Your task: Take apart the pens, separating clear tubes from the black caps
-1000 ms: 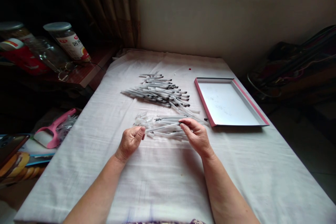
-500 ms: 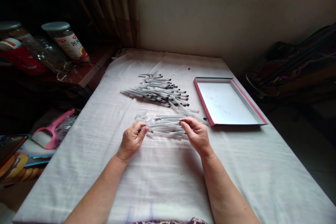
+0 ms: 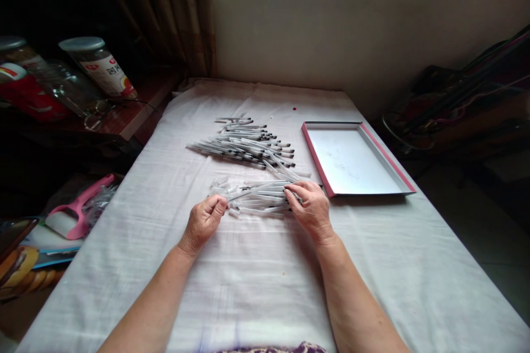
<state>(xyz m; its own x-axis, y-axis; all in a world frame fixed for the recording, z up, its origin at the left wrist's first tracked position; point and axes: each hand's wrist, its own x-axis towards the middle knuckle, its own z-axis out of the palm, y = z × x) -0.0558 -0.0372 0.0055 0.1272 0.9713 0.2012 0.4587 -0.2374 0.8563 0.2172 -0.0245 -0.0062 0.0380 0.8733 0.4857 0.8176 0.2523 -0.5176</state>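
Note:
My left hand (image 3: 203,222) is closed around the near end of a slim clear pen (image 3: 248,193), which slants up to the right. My right hand (image 3: 309,208) has its thumb and fingertips pinched together at the right ends of a small heap of clear pens (image 3: 265,202); what they grip is hidden. Small clear plastic pieces (image 3: 219,182), perhaps caps, lie just beyond my left hand. Farther back is a larger pile of pens (image 3: 244,146) with pale barrels and black ends, mostly pointing right.
A shallow box lid (image 3: 351,157) with pink sides lies to the right on the white tablecloth (image 3: 256,270). A tiny red piece (image 3: 294,108) is near the back. At left are a jar (image 3: 99,69) on a wooden ledge and a pink peeler (image 3: 83,207) beside the table.
My left hand has drawn slightly left and closed more tightly, and the pen now slants more. My right hand has turned lower over the pens. The whole view has shifted a little.

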